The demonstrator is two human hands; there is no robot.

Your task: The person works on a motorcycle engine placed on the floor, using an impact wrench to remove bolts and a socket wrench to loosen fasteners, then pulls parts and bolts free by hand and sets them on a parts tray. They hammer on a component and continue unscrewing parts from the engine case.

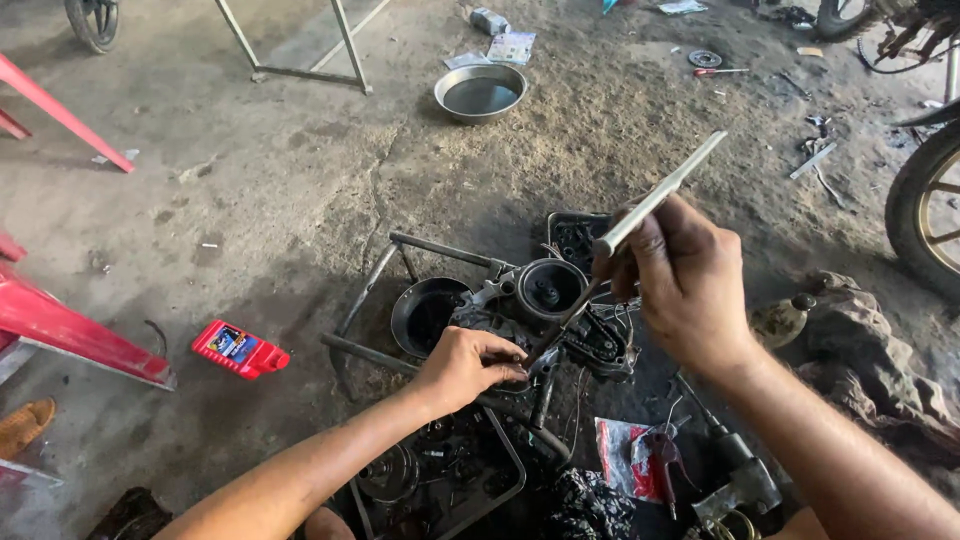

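A greasy engine assembly (545, 310) rests on a metal frame (440, 250) on the concrete floor. My left hand (465, 365) lies on its near side, fingertips pinching a small part by the casing. My right hand (680, 280) is raised over the assembly's right side and grips a long silver metal tool (660, 195). The tool slants down from upper right toward the engine, and its lower tip is dark and hard to make out.
A steel bowl (480, 92) of dark liquid sits farther back. A red oil bottle (240, 349) lies to the left near red stand legs (70, 335). A tray of parts (440, 475), a red packet (630, 455) and a rag (870, 350) surround me; a motorcycle wheel (925, 205) stands right.
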